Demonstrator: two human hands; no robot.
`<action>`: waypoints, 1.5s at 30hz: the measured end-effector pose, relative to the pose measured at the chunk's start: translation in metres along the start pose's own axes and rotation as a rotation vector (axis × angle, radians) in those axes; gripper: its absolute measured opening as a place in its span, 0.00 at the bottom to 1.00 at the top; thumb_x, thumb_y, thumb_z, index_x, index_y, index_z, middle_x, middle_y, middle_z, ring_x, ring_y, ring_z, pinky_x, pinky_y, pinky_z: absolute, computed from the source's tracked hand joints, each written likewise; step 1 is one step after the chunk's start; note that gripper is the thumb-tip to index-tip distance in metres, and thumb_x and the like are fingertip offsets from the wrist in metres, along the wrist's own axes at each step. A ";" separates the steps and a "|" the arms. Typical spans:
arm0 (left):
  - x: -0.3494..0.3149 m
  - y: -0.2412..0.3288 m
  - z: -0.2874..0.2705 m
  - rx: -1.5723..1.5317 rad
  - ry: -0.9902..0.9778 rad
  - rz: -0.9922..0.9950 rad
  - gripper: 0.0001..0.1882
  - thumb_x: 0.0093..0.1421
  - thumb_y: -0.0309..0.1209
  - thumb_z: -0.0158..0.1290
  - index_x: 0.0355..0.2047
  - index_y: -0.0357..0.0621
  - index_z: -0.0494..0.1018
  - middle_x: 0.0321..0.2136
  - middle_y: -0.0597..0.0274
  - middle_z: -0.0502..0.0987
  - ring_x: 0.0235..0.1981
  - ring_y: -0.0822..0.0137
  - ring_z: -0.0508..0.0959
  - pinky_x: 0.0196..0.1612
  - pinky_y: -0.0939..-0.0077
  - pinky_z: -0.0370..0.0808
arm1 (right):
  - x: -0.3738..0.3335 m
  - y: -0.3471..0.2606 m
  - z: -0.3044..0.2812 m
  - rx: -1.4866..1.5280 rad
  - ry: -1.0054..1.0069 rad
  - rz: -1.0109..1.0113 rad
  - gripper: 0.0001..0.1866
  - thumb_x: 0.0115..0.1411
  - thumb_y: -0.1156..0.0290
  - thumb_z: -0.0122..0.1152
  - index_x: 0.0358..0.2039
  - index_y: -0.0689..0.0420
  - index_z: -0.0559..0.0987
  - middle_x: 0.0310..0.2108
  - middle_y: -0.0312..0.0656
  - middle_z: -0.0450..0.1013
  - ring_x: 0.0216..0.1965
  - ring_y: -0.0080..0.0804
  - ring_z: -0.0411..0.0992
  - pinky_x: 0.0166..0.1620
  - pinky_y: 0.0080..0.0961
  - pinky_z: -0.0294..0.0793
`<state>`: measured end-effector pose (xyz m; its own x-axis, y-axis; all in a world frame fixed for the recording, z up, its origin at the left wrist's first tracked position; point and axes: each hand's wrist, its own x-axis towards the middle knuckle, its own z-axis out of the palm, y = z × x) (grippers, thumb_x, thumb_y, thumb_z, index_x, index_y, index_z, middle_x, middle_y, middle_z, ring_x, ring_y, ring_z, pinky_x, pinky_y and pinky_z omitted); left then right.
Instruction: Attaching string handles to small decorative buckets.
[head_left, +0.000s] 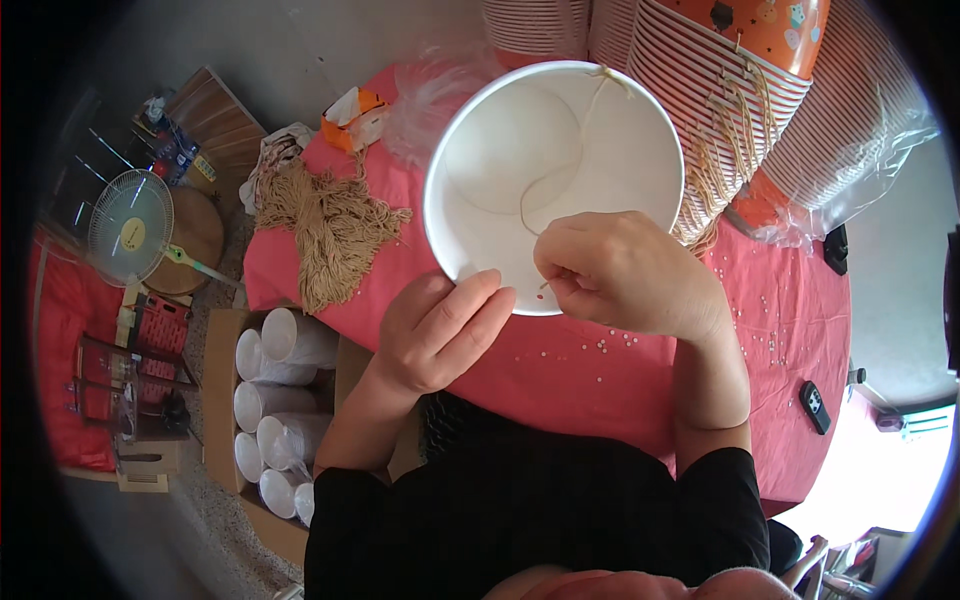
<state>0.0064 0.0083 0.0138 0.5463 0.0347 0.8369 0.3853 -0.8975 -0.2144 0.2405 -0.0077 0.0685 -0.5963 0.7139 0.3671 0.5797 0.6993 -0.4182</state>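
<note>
A white paper bucket [500,150] is tilted so its open mouth faces me. My left hand [440,330] holds the near left rim, with the thumb hidden from sight. A thin tan cord [522,205] is tied at the far rim and curves down through the bucket's inside. Its other part runs into my right hand [630,270], whose fingers pinch it just inside the near wall. A small red spot shows on that wall beside the fingertips; it may be a hole.
Tall stacks of corded buckets [720,90] stand at the far right, some in clear plastic. A bundle of tan cords [330,235] lies on the pink-covered table [620,400]. White dots litter the cloth near a black remote [815,407]. A carton [222,400] of white cups is at left.
</note>
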 end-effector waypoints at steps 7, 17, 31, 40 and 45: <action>0.003 -0.002 -0.005 -0.020 -0.032 0.036 0.12 0.46 0.19 0.60 0.34 0.36 0.80 0.41 0.57 0.77 0.25 0.68 0.73 0.26 0.78 0.73 | -0.002 0.000 0.004 -0.011 -0.014 -0.033 0.05 0.52 0.75 0.61 0.25 0.59 0.72 0.27 0.45 0.73 0.35 0.47 0.74 0.36 0.43 0.73; 0.006 -0.003 -0.007 -0.026 -0.024 0.067 0.11 0.46 0.19 0.59 0.33 0.36 0.79 0.41 0.57 0.76 0.25 0.68 0.73 0.27 0.77 0.74 | -0.003 0.000 0.007 0.009 0.000 -0.090 0.06 0.51 0.77 0.63 0.29 0.57 0.74 0.27 0.41 0.71 0.32 0.45 0.73 0.34 0.37 0.72; -0.009 -0.018 0.016 -0.347 -0.090 -0.272 0.17 0.49 0.15 0.62 0.40 0.39 0.76 0.40 0.59 0.76 0.34 0.59 0.79 0.34 0.68 0.78 | 0.003 0.020 -0.004 0.393 -0.259 -0.039 0.08 0.52 0.80 0.64 0.35 0.64 0.80 0.33 0.42 0.76 0.32 0.34 0.75 0.36 0.29 0.75; -0.017 -0.008 0.038 -0.351 0.066 -0.531 0.15 0.52 0.16 0.62 0.41 0.39 0.76 0.49 0.52 0.73 0.36 0.61 0.79 0.39 0.69 0.78 | 0.010 0.027 0.008 0.367 -0.181 0.129 0.10 0.52 0.78 0.66 0.36 0.64 0.81 0.28 0.41 0.77 0.29 0.28 0.74 0.33 0.25 0.73; -0.034 0.008 0.053 -0.313 0.123 -0.544 0.15 0.50 0.19 0.66 0.37 0.40 0.75 0.39 0.55 0.76 0.35 0.59 0.79 0.36 0.68 0.77 | 0.014 0.025 0.013 0.374 -0.131 0.214 0.07 0.53 0.76 0.66 0.34 0.64 0.82 0.25 0.41 0.78 0.26 0.26 0.74 0.30 0.24 0.71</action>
<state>0.0300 0.0232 -0.0427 0.2368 0.4874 0.8404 0.3377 -0.8524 0.3992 0.2392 0.0196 0.0520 -0.5638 0.8137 0.1413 0.4716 0.4577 -0.7538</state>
